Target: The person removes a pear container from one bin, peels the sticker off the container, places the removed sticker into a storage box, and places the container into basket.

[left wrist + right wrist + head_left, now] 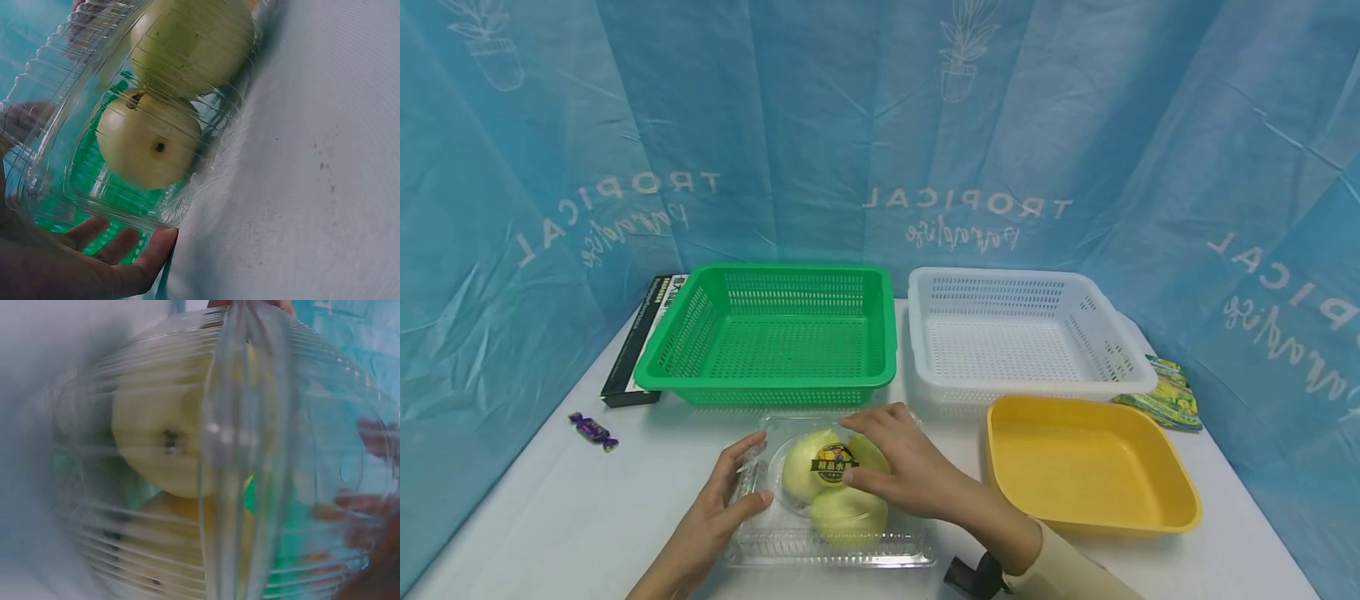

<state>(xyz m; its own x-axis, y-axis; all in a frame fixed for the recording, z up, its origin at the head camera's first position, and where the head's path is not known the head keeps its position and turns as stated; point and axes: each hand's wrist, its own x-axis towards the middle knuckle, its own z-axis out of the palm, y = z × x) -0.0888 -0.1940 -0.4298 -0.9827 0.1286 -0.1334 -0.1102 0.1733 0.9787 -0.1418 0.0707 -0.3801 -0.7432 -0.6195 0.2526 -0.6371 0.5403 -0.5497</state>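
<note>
A clear plastic clamshell box (827, 546) stands shut on the white table. Inside are pale yellow-green fruits (850, 510), pear-like, with small dark stem ends; two of these fruits (149, 140) show through the ribbed wall in the left wrist view. A round black and yellow sticker (833, 463) is on the lid. My left hand (718, 500) holds the box's left side, its thumb over the lid's edge and fingers at the far corner. From the right, my right hand (898, 458) rests on the lid, thumb beside the sticker. The ribbed box fills the right wrist view.
Behind the box stand a green basket (775, 392) and a white basket (1037, 385). A yellow tub (1093, 521) is at the right, near a green packet (1168, 396). A purple-wrapped candy (593, 429) and a black box (632, 367) lie left. Something black (973, 577) lies under my right forearm.
</note>
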